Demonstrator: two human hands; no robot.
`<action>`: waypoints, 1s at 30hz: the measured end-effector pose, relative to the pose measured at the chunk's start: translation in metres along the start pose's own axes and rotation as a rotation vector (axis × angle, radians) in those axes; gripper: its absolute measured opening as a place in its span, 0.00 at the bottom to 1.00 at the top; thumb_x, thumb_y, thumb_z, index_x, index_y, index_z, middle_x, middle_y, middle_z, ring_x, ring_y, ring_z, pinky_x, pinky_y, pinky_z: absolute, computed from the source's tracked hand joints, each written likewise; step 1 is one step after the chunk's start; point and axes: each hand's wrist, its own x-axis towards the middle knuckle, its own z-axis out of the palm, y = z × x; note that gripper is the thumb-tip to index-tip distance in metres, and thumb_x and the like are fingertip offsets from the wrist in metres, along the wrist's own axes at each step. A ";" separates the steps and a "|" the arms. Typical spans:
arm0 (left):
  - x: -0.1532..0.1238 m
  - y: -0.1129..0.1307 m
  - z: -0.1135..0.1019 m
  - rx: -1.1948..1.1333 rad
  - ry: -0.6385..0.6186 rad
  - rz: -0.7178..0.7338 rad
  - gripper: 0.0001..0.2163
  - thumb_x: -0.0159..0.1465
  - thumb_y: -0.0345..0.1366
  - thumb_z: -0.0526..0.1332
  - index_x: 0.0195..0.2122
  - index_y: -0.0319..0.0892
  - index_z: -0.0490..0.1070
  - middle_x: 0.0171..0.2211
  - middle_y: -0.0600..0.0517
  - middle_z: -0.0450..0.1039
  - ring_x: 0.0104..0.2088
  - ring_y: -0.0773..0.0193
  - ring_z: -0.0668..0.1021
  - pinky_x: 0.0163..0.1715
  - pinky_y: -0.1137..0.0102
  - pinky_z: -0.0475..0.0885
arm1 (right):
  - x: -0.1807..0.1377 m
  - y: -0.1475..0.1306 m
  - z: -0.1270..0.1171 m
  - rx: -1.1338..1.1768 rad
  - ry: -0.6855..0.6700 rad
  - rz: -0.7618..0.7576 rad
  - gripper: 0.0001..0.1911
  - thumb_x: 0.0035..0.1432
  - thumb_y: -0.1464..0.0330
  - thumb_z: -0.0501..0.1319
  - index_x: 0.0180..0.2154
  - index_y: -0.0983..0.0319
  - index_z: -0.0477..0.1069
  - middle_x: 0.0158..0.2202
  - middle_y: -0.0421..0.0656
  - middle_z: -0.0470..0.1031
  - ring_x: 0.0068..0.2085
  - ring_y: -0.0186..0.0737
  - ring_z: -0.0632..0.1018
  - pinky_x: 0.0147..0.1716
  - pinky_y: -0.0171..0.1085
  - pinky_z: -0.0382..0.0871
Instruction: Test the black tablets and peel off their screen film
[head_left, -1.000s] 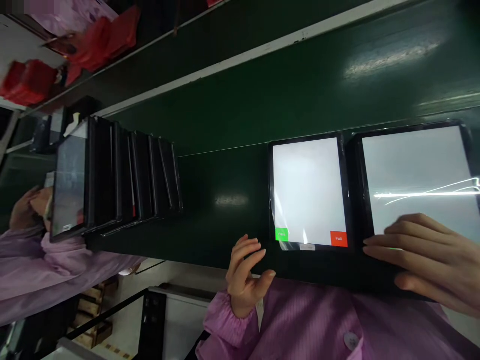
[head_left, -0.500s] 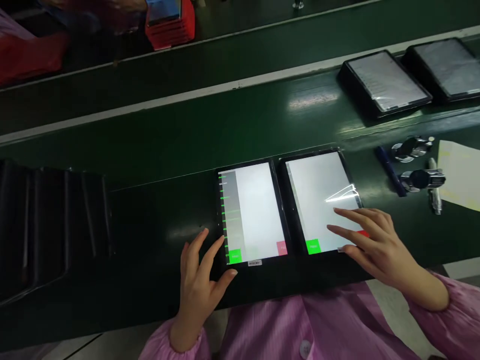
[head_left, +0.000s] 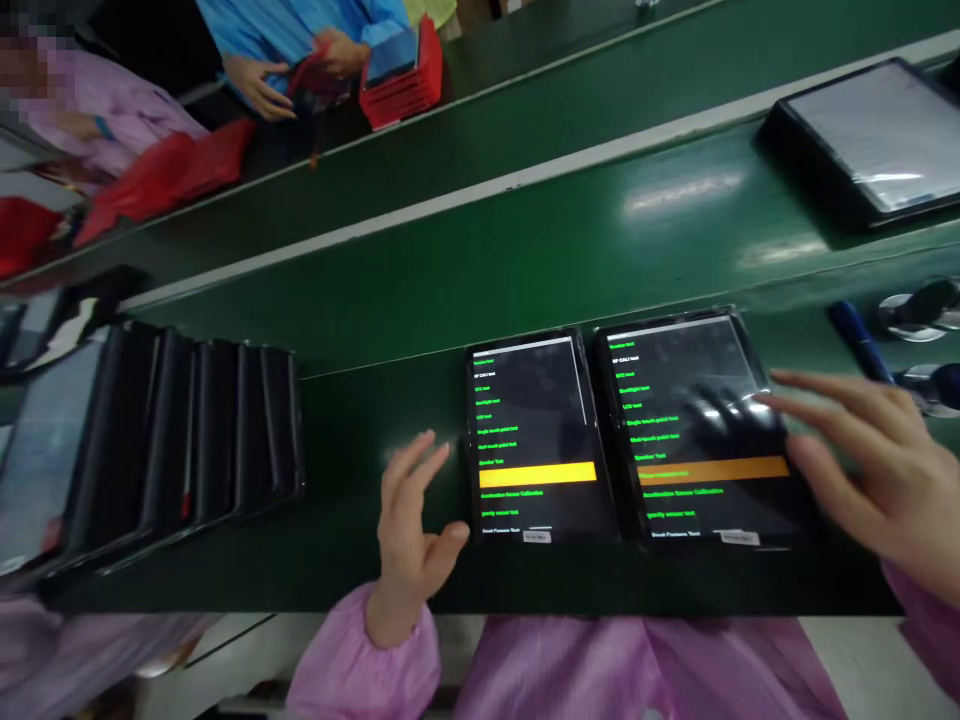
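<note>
Two tablets lie side by side on the dark green bench, both showing a black screen with a green test list. The left tablet (head_left: 532, 440) has a bright yellow bar across one row. On the right tablet (head_left: 697, 430) the bar is orange, and a reflection of fingers shows on the glass. My left hand (head_left: 416, 515) hovers just left of the left tablet, fingers apart and holding nothing. At the right tablet's right edge is my right hand (head_left: 870, 460), its fingers spread and holding nothing; whether a fingertip touches the tablet I cannot tell.
Several dark tablets (head_left: 217, 430) stand in a leaning row at the left. Another tablet (head_left: 889, 135) lies at the upper right. A blue pen (head_left: 859, 335) and metal fittings (head_left: 926, 310) are at the right. Across the bench, people handle red sleeves beside a red stack (head_left: 405, 85).
Both screens have gone from white with coloured buttons to the black test list. My right hand has moved right, off the right tablet's screen. The view has shifted left.
</note>
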 end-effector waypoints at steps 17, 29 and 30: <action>0.126 -0.061 0.085 -0.397 -0.204 -0.329 0.18 0.66 0.55 0.65 0.43 0.46 0.81 0.46 0.48 0.84 0.50 0.51 0.82 0.54 0.58 0.76 | 0.102 0.051 0.061 0.574 -0.119 0.426 0.45 0.66 0.31 0.43 0.41 0.57 0.84 0.44 0.47 0.85 0.49 0.52 0.83 0.56 0.49 0.74; 0.117 -0.056 0.087 -0.393 -0.193 -0.275 0.13 0.66 0.49 0.68 0.43 0.46 0.82 0.41 0.48 0.84 0.44 0.54 0.82 0.50 0.58 0.77 | 0.105 0.053 0.052 0.465 -0.128 0.440 0.43 0.63 0.30 0.47 0.34 0.57 0.83 0.37 0.50 0.85 0.40 0.52 0.85 0.46 0.48 0.78; 0.116 -0.056 0.087 -0.403 -0.192 -0.279 0.12 0.66 0.48 0.68 0.43 0.46 0.82 0.42 0.48 0.84 0.44 0.54 0.82 0.50 0.58 0.77 | 0.107 0.052 0.051 0.447 -0.120 0.437 0.43 0.63 0.29 0.47 0.33 0.57 0.82 0.36 0.50 0.86 0.39 0.52 0.86 0.45 0.48 0.79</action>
